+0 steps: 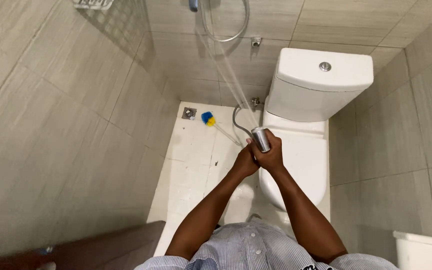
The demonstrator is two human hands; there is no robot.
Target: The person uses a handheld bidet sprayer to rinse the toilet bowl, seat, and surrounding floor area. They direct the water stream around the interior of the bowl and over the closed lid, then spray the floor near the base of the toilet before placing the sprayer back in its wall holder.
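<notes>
Metal, smooth and wet-looking: the spray head (261,138) you hold will likely feel light, rigid and slippery, so grip it around the barrel, as you do now. Going left to right: the tiled wall (51,140), then the white floor (196,160) with a drain (189,113) and a blue-and-yellow brush (208,119) lying near it. Your left hand (245,161) is closed against the right; your right hand (272,155) is wrapped around the spray head, just left of the closed toilet lid (303,160), its hose (238,125) trailing back. A water jet (221,65) shoots up toward the back wall. The stall is narrow.
</notes>
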